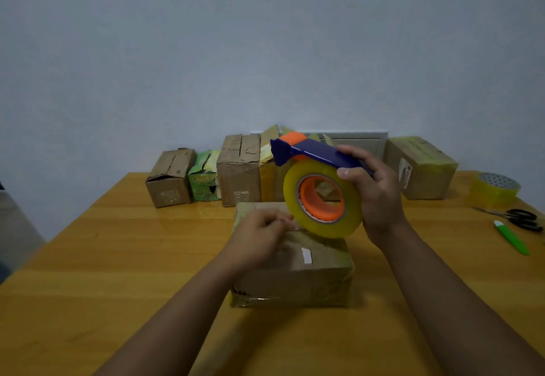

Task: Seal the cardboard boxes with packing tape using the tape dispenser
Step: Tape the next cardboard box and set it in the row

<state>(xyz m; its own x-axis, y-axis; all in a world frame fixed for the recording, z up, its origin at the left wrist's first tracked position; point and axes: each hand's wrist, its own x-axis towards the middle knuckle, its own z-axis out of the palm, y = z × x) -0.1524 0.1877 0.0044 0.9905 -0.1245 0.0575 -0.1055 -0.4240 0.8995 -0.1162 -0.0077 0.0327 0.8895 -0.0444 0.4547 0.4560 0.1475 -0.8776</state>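
I see the right hand [374, 189] curled round the handle of the blue-orange tape dispenser [315, 181], held above the cardboard box [300, 272]. The left hand [259, 237] has fingers bent at the roll's lower edge, approx. pinching the tape end; I cannot tell for sure. Box sits mid table [118, 257].

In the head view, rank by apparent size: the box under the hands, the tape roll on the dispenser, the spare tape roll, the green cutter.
1. Box under the hands.
2. Tape roll on the dispenser, nearer the camera, so enlarged.
3. Spare tape roll and green cutter: alike, unranked.
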